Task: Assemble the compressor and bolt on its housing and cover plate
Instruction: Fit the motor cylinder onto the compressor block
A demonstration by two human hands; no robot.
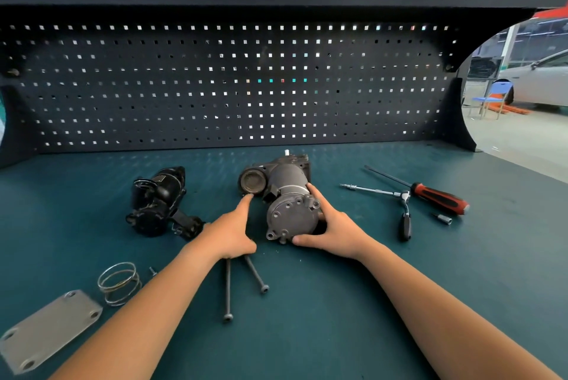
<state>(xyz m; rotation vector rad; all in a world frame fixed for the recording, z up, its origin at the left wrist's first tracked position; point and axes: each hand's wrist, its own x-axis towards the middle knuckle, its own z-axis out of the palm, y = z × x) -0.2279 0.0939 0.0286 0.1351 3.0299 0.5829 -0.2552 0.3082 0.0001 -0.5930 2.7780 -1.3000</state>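
A: Head view. Hands?
B: Right hand [330, 232] grips the compressor [287, 201] by its near end, thumb underneath. Left hand [233, 232]: index finger straight, tip touching the compressor's round port.
A: Loose parts?
B: Two bolts [228, 287] just behind the left hand; cover plate [49, 327] well left of it, flat on the table [338, 302].

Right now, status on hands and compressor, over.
Right hand grips compressor end cap. Left hand points, forefinger touching open bore rim. Long bolts and cover plate loose on bench.
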